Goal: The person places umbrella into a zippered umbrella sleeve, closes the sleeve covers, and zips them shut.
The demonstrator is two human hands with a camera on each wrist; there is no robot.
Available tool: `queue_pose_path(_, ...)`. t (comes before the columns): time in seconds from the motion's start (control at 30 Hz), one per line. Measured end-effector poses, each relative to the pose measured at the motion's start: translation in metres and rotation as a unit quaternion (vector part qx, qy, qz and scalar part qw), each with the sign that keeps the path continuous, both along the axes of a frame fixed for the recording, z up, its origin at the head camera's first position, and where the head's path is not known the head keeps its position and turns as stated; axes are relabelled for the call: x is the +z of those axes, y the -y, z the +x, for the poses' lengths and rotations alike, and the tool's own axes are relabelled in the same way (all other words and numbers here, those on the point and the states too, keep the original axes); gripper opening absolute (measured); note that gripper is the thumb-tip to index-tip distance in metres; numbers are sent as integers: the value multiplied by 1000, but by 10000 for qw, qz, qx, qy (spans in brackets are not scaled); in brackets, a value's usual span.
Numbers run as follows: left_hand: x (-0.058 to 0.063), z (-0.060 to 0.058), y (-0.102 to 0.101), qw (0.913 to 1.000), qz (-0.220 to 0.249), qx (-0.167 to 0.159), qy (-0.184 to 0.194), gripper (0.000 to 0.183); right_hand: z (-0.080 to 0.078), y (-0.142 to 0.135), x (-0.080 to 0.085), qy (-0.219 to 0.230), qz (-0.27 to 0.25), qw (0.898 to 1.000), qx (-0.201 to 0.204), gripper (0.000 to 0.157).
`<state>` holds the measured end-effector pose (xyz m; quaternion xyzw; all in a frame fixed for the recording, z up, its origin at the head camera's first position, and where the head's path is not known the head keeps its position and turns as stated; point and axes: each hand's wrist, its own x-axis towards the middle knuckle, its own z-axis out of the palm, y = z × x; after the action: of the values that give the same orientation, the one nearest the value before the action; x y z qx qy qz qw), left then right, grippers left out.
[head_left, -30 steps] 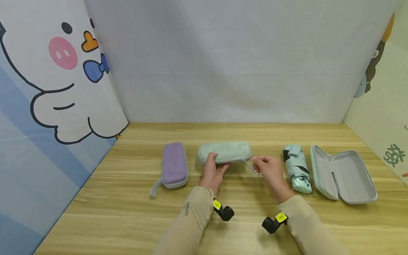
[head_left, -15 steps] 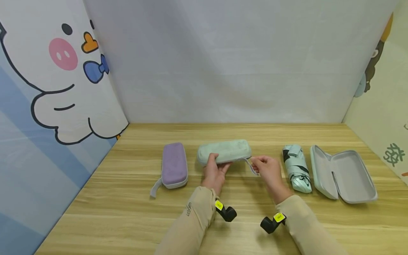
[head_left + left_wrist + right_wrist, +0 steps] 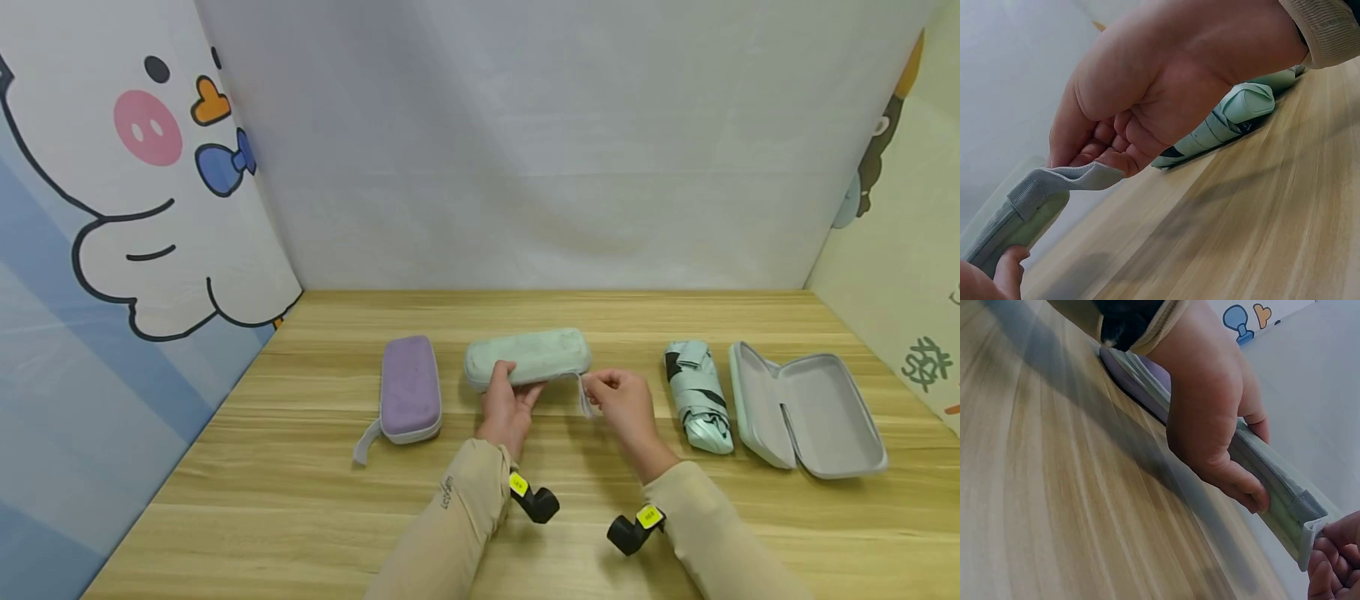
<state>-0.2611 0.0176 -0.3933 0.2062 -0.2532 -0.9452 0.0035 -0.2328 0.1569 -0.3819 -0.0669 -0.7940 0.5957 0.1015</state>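
Note:
A mint-green zip case (image 3: 528,352), lid down, is held off the table by my left hand (image 3: 507,414), thumb on the near side and fingers beneath. Around its edge runs a grey zipper band (image 3: 1260,464). At the case's right end my right hand (image 3: 624,407) pinches the zipper pull, which is hidden by the fingertips. Beside these fingers a grey wrist strap (image 3: 1063,180) hangs from the case; in the left wrist view it bends across the curled fingers. The right wrist view has the left hand (image 3: 1210,406) gripping the case's long edge.
On the left lies a purple zip case (image 3: 410,387) with a grey strap. To the right is a folded mint-green umbrella (image 3: 699,398), wrapped and patterned in black. An open grey-lined case (image 3: 832,417) lies beside it. A white cloth wall (image 3: 555,150) stands behind the wooden table (image 3: 285,508).
My right hand has moved slightly left, round the case's right end to its near edge. The strap has swung to hang straighter down. The case has tilted slightly, its right end higher.

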Motion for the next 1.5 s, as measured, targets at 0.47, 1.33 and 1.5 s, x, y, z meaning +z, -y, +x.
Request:
queue_pose_path(0.47,-2,-3,16,9701,-2375,-170,467,45,1,-13,-4,414,-89,9982,428,27)
queue_pose_path(1.33,0,-12,36,7698,-6070,-1975,-3,44,4,-24,-5,349,-217,9987,300,27)
queue_pose_path(1.5,8,-5,29,6185,-7635,-1851,-199,49,11,-32,-3,189,412,9980,441,29)
